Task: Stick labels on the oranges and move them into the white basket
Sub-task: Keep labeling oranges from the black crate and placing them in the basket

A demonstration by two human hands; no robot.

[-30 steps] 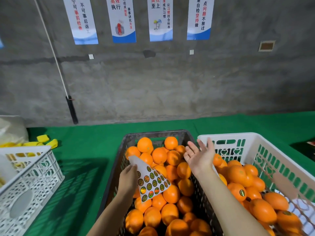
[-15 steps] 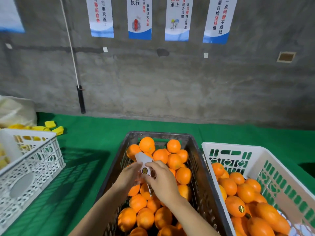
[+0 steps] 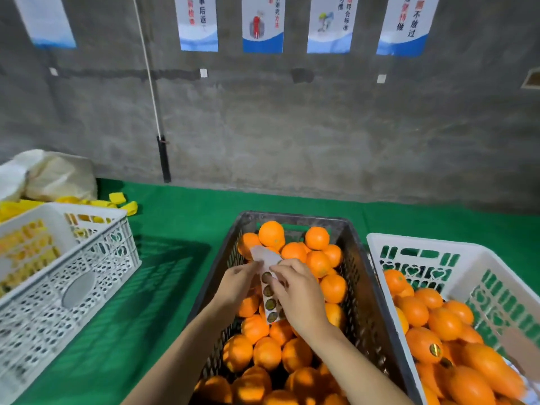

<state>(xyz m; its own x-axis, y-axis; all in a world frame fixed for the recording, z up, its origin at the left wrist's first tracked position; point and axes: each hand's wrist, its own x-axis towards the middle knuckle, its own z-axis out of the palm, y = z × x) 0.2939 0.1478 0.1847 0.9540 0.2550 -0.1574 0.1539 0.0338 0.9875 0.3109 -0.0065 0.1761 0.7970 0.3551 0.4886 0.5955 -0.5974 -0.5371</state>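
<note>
- Holding a sheet of round labels between them, a person's two bare hands meet above a dark crate heaped with oranges.
- Left hand grips the sheet's left edge, fingers curled around it.
- Right hand pinches at the sheet's upper part with thumb and fingertips; whether a label is already peeled free cannot be told.
- Just right of the crate, touching its wall, stands the white basket, part-filled with more oranges; one near orange there carries a sticker.
- Off to the left, well apart, sits a second white crate with yellow items inside.
- Green cloth covers the work surface beneath all three.
- Beyond, a grey concrete wall carries a row of blue-and-white posters.
</note>
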